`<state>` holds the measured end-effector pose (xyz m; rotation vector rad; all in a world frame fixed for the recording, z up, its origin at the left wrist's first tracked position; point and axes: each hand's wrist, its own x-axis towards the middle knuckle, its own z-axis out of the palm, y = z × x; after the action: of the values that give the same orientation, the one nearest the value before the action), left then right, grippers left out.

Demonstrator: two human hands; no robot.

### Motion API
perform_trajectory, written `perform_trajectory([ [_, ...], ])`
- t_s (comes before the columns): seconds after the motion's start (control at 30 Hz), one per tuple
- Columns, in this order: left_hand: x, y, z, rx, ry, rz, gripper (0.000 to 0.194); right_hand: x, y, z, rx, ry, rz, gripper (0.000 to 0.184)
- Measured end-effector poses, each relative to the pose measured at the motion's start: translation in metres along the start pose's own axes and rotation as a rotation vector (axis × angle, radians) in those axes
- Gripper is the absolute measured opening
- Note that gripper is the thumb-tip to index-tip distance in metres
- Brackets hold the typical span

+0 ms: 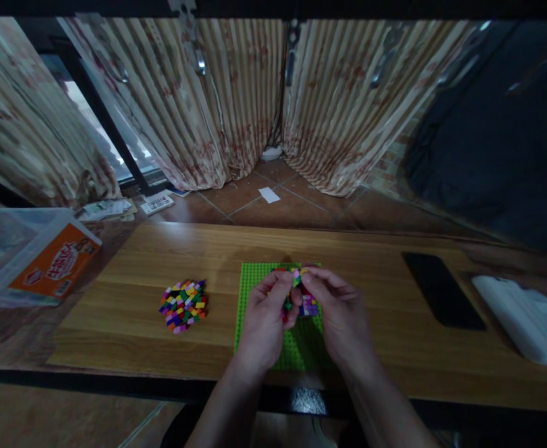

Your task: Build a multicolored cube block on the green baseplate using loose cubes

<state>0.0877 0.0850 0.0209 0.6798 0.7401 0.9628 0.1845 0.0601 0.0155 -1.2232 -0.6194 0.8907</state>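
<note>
Over the bright green studded baseplate (pixel 296 356), my left hand (pixel 266 314) and my right hand (pixel 343 305) come together. Small building bricks (pixel 297 277) in pink, green and yellow show between the fingertips, and both hands are closed on them. How the bricks join is too small to tell. More coloured bricks (pixel 309 306), purple and pink among them, show on the plate between the hands; my fingers partly cover them. A loose pile of multicoloured bricks (pixel 183 305) lies on the wooden table to the left of the plate.
The wooden table (pixel 128 330) has a black flat slab (pixel 444 289) on its right, beside a white packet (pixel 525 320). A clear plastic bin (pixel 21 249) with an orange label stands at the left. Striped curtains (pixel 240 106) hang behind, and papers (pixel 269 195) lie on the tiled floor.
</note>
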Motion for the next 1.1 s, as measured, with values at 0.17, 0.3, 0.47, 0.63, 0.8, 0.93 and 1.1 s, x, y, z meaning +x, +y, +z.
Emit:
perform_trajectory([
  [0.17,0.001,-0.003,0.0,0.159,0.018,0.118,0.029,0.0,-0.003,-0.002,-0.11,-0.056,-0.003,0.019],
  [0.3,-0.001,0.0,0.001,0.249,0.029,0.129,0.031,0.0,-0.007,-0.004,-0.101,-0.073,0.035,0.019],
  [0.47,-0.002,0.001,-0.002,0.305,-0.014,0.162,0.031,0.0,-0.011,-0.005,0.063,-0.108,0.15,0.018],
  [0.63,-0.002,0.002,-0.004,0.303,-0.057,0.151,0.032,0.0,-0.015,-0.008,0.146,-0.169,0.205,0.014],
  [0.8,-0.002,0.01,-0.002,0.084,-0.044,0.011,0.032,0.006,-0.014,-0.017,0.119,-0.141,0.173,0.014],
  [0.93,0.001,0.016,-0.005,-0.058,0.053,-0.024,0.034,0.015,-0.009,-0.032,-0.159,-0.019,-0.039,0.013],
  [1.1,0.005,0.018,-0.011,-0.124,0.161,-0.016,0.036,0.021,-0.001,-0.046,-0.371,-0.011,-0.094,0.012],
])
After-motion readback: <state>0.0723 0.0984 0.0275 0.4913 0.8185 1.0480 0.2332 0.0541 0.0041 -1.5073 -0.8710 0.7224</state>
